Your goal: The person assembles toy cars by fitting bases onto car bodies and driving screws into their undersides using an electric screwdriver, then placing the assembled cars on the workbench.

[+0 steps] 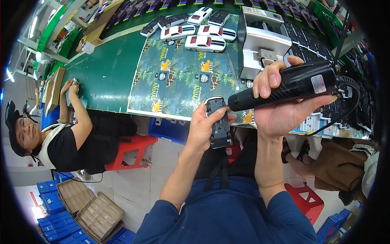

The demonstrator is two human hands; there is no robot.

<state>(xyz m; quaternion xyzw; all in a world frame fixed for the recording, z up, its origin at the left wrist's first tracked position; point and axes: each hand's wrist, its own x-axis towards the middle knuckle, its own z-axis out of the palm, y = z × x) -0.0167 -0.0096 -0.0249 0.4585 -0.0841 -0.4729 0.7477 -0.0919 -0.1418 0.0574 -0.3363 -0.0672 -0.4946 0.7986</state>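
My left hand (202,125) grips a toy car (219,128) turned upside down, its black underside facing up and the thumb lying across it. In my right hand (276,97) is a black electric screwdriver (288,83) with a cord at its rear, held level across the palm. Its tip meets or nearly meets the upper part of the car's underside; the exact contact is too small to tell. Beyond my hands, several white toy cars (205,43) with black stripes stand on a patterned sheet (178,77), with a few black-bottomed cars (219,18) lying among them.
A metal fixture (264,40) stands at the sheet's right edge, near a thin metal strip (233,73). Black car parts (308,44) fill racks on the right. A co-worker (61,126) sits at the green table (105,77) on the left. A blue bin (168,130) sits below the table edge.
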